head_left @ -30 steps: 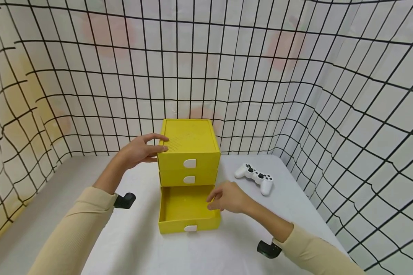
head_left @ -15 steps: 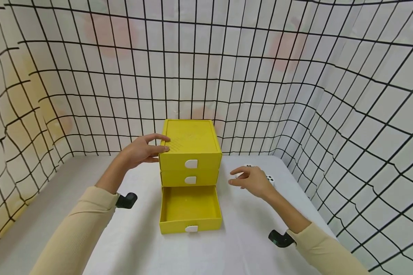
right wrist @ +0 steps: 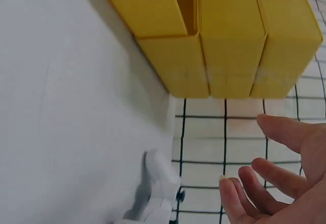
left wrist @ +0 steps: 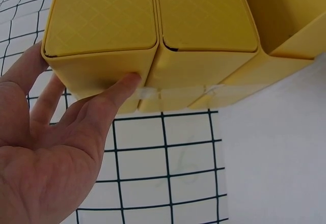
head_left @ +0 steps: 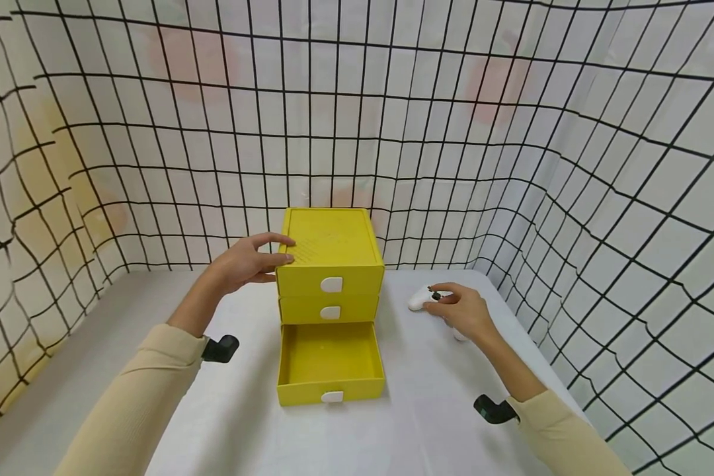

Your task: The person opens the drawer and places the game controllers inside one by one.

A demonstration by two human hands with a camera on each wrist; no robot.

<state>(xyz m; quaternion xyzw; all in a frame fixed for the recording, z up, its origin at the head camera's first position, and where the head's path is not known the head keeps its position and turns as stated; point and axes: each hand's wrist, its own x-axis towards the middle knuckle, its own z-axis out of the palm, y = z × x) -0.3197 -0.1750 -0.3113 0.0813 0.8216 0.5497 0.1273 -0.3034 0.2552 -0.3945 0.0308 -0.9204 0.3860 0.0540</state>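
A yellow three-drawer unit [head_left: 333, 231] with white tab handles stands on the table. Its bottom drawer [head_left: 300, 393] is pulled out and bare inside. At the unit's upper left edge rests my left hand [head_left: 244, 264], two digits on the top and others against the side; in the left wrist view the hand [left wrist: 56, 147] spans a corner. My right hand [head_left: 467, 314] hovers over a white game controller [head_left: 419, 299], partly covering it. The right wrist view has the loosely bent fingers apart from the controller [right wrist: 160, 178], which lies on the table.
Black grid netting [head_left: 339, 125] surrounds the table at the back and sides, with pale cloth behind it. A white cloth [head_left: 428, 430] covers the table. A black device [head_left: 221, 348] is worn at each wrist.
My right hand has moved right and away from the open bottom drawer to above the controller. My left hand stays on the unit, and the drawer has not moved.
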